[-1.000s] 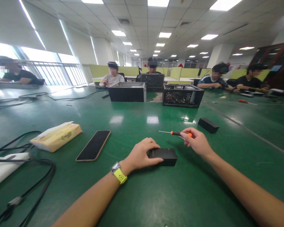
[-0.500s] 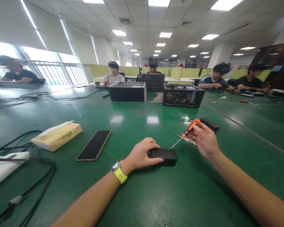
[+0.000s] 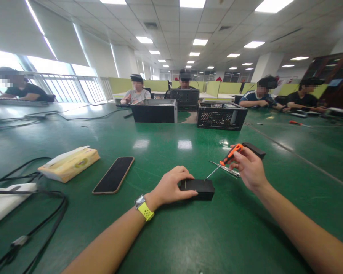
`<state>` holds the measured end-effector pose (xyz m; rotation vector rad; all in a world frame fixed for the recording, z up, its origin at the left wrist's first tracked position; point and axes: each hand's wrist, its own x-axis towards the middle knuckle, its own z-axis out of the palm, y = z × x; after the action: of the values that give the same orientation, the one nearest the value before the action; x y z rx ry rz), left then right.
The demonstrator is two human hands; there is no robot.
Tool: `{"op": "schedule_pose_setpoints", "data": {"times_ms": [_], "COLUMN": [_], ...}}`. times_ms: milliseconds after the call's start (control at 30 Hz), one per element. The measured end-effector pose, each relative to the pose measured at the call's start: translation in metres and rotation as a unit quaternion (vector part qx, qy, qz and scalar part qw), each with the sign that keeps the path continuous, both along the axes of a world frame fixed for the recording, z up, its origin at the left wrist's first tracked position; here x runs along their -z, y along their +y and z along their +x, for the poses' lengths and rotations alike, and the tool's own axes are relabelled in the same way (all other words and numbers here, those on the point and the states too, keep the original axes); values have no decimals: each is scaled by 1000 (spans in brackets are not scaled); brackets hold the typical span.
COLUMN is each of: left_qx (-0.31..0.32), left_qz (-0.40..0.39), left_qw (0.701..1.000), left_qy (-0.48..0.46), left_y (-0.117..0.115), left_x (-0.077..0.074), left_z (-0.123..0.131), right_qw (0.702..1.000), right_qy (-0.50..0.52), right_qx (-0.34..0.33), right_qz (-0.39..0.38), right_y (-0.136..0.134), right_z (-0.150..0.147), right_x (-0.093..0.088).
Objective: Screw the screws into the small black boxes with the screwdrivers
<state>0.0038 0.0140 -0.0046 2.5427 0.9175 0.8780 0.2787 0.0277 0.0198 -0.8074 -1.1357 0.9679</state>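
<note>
My left hand [image 3: 174,184] grips a small black rectangular box [image 3: 201,189] by its left end, thumb in front and fingers behind, with the box resting on the green table [image 3: 171,236]. In my right hand [image 3: 250,169] is an orange and black screwdriver [image 3: 231,154], its handle tilted up to the right. The shaft slants down to the left, and its tip meets the top of the box near the back edge. Behind my right hand lies a second black box [image 3: 254,150], partly hidden. A thin metal tool, maybe tweezers [image 3: 228,170], lies under the screwdriver.
To the left lie a phone [image 3: 113,176], a tissue pack [image 3: 70,163], a white power strip [image 3: 8,201] and black cables [image 3: 54,220]. Two computer cases [image 3: 156,111] [image 3: 222,116] stand farther back. Another screwdriver [image 3: 298,123] is at the far right. Several people sit around the table.
The screwdriver and my right hand have shifted very slightly; the tip stays at the box top. My left hand and the box keep their place.
</note>
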Motion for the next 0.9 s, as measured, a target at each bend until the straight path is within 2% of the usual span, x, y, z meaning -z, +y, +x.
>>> {"op": "schedule_pose_setpoints", "data": {"times_ms": [267, 400, 600, 733, 833, 900], "left_qx": [-4, -5, -9, -8, -11, -14], "left_qz": [-3, 1, 6, -3, -15, -24], "left_qw": [1000, 1000, 1000, 1000, 999, 994], "left_qy": [-1, -8, -16, -12, -46, -106], "left_y": [-1, -3, -5, -7, -4, 0], "left_x": [0, -1, -4, -7, -12, -18], "left_z": [-2, -3, -3, -3, 1, 8], "right_qw": [998, 990, 975, 968, 952, 939], "right_qy": [-54, -114, -187, -216, -277, -318], "right_qx": [1, -10, -66, -73, -69, -48], "right_qz": [45, 76, 102, 101, 109, 121], "right_y": [-6, -11, -5, 0, -2, -4], "right_z": [0, -10, -36, -50, -54, -54], "right_x": [-7, -22, -51, -58, -58, -58]}}
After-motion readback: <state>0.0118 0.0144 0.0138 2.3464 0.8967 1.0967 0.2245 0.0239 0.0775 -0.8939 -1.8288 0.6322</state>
